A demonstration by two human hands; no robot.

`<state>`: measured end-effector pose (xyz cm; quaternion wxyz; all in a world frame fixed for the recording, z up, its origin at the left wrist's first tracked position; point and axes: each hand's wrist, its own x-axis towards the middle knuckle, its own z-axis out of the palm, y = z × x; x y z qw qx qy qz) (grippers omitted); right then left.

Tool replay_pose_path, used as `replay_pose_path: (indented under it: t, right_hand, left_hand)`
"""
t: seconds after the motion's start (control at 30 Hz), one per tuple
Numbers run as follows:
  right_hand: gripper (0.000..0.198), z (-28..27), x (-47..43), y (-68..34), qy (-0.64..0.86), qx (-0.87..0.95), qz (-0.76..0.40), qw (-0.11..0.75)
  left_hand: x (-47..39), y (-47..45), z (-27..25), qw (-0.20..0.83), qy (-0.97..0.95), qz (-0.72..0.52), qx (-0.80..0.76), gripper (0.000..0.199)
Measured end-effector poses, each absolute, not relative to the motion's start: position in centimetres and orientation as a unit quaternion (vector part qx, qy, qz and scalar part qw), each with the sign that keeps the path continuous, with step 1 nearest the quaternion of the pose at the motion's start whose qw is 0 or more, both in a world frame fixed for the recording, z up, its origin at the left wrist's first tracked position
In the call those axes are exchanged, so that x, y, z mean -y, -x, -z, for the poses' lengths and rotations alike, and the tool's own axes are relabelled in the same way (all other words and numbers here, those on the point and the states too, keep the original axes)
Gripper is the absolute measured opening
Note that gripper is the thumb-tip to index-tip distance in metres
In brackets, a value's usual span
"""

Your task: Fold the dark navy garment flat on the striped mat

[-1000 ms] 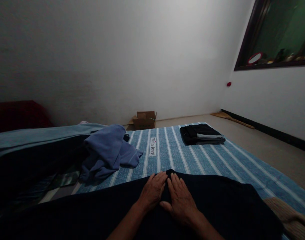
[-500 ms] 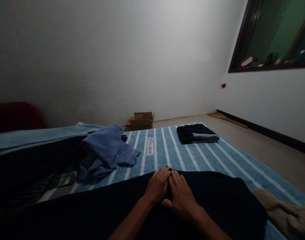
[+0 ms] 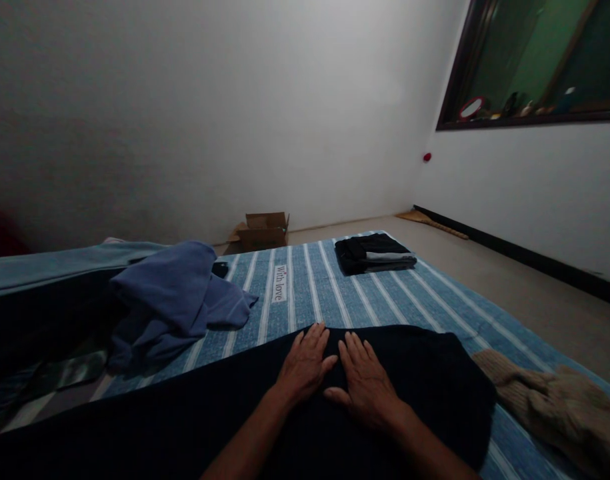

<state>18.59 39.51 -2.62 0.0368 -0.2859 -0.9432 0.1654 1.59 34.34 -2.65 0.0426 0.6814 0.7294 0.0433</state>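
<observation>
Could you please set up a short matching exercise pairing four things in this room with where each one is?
Things:
1. cardboard box
2. folded dark clothes
3. blue garment
4. tan knitted garment

Places:
A. crumpled left of the "With love" label
B. on the floor by the far wall
C. at the mat's near right edge
D. stacked at the mat's far end

Pairs: 1-B, 2-D, 3-A, 4-C

Only 1 piece of writing can be read: "With love", printed in dark letters on a small white label point(image 3: 279, 293) on the blue striped sheet point(image 3: 385, 300). The label lies toward the far middle of the sheet, its words running lengthwise along the stripes.
</observation>
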Motion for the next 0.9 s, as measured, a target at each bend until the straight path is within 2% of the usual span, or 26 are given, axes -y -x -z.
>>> replay_pose_path:
  t: [0.47,0.9]
  right_hand:
    - [0.089,2.6,-39.4,-18.8,0.295,0.94,-0.165,0.047]
    - [0.088,2.7,-39.3,-18.8,0.306,0.941,-0.145,0.005]
  left_hand:
    - [-34.5,-2.3,1.8,0.074,-0.668,-0.03,-0.74,0.067]
    - [-34.1,-2.7,1.8,0.081,-0.667,-0.049,-0.739,0.067]
